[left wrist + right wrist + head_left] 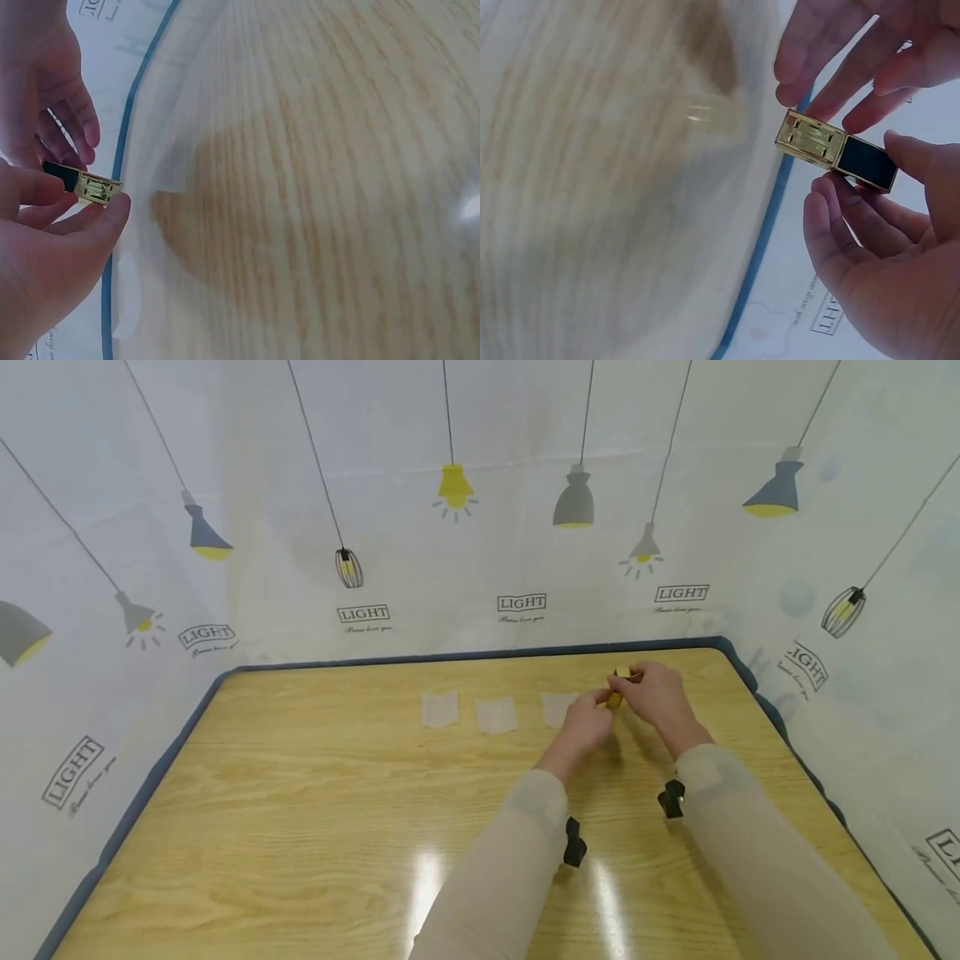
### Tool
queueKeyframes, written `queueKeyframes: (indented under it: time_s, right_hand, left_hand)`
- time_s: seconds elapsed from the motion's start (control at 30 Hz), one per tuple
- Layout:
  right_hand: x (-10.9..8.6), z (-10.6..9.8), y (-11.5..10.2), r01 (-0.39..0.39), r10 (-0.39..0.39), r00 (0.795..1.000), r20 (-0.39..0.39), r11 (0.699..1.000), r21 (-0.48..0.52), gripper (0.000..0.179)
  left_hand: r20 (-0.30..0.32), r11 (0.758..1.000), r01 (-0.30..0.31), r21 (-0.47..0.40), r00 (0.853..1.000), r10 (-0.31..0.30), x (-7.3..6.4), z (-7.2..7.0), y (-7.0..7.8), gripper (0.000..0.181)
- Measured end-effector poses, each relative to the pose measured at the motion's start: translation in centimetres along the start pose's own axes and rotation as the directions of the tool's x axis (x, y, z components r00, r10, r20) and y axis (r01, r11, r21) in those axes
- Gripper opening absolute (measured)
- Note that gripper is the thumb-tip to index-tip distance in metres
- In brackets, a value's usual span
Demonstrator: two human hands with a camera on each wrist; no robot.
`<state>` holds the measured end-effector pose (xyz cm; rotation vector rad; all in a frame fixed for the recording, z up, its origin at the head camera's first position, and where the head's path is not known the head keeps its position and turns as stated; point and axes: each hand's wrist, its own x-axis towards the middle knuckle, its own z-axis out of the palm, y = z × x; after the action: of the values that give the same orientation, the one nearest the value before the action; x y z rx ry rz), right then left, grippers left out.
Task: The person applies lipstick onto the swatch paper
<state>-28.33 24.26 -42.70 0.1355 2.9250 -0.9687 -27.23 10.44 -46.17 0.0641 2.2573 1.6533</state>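
Both hands meet over a small gold-and-black rectangular piece [810, 140] near the far right of the table. Its black panel [866, 163] faces the right wrist view, and its gold end points down with slot-like dark marks on it. My right hand [660, 693] pinches the black end, thumb on top and fingers beneath. On the other side, my left hand [588, 722] holds it between thumb and fingers, one fingertip at the gold end in the left wrist view. The head view shows the piece mostly covered by fingers.
Three pale, thin squares lie in a row left of the hands: a left square [440, 709], a middle square [497, 716] and a right square [557, 708] beside the left hand. The wooden table [300, 793] ends at a blue edging against a lamp-printed backdrop [450, 577].
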Motion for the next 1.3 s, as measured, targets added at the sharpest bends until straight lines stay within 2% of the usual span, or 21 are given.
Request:
queueKeyframes:
  time_s: [0.1,0.23,0.4,0.5,0.6,0.73,0.83,0.93,1.1,1.2,1.3]
  right_hand:
    - [-0.2,-0.6,-0.5,0.001,-0.001,1.000,-0.003,1.000,0.005,0.070]
    - [-0.6,-1.5,-1.7,0.019,-0.019,1.000,-0.011,1.000,0.006,0.074]
    - [-1.5,-2.7,-3.6,0.072,-0.071,0.996,-0.053,0.997,0.019,0.074]
    - [-2.1,-3.2,-4.9,0.114,-0.110,0.990,-0.093,0.993,0.038,0.071]
    - [-2.9,-3.9,-6.2,0.129,-0.120,0.986,-0.115,0.989,0.076,0.072]
    - [-4.3,-4.9,-8.3,0.138,-0.123,0.985,-0.118,0.982,0.125,0.075]
    - [-5.6,-5.5,-9.7,0.148,-0.125,0.984,-0.124,0.970,0.195,0.073]
    - [-6.8,-5.9,-11.1,0.137,-0.109,0.988,-0.106,0.939,0.314,0.070]
    - [-8.9,-5.7,-13.0,0.148,-0.145,0.988,-0.048,0.839,0.524,0.059]
    - [-10.0,-5.1,-13.5,0.163,-0.182,0.983,-0.030,0.782,0.602,0.051]
    - [-10.8,-3.9,-13.6,0.156,-0.196,0.981,-0.011,0.746,0.647,0.045]
  left_hand:
    - [-0.002,0.999,0.007,-0.034,1.000,-0.007,-0.4,-0.4,0.4,0.054]
    - [-0.025,0.999,-0.017,-0.029,1.000,0.017,-1.3,-1.2,1.3,0.049]
    - [-0.057,0.995,-0.075,-0.067,0.996,0.071,-2.8,-2.6,2.4,0.045]
    - [-0.102,0.988,-0.126,-0.091,0.988,0.116,-3.8,-3.3,3.0,0.043]
    - [-0.157,0.977,-0.201,-0.066,0.969,0.189,-4.5,-4.1,3.6,0.043]
    - [-0.228,0.956,-0.292,0.011,0.931,0.287,-5.9,-5.4,4.4,0.040]
    - [-0.287,0.944,-0.331,0.018,0.902,0.322,-7.5,-6.6,5.0,0.035]
    - [-0.335,0.930,-0.365,-0.052,0.883,0.328,-9.4,-7.9,5.3,0.031]
    - [-0.364,0.868,-0.446,-0.219,0.863,0.352,-12.0,-9.9,5.2,0.030]
    - [-0.368,0.837,-0.468,-0.284,0.859,0.356,-13.3,-11.0,4.8,0.031]
    - [-0.369,0.836,-0.463,-0.294,0.862,0.348,-14.3,-12.2,4.2,0.031]
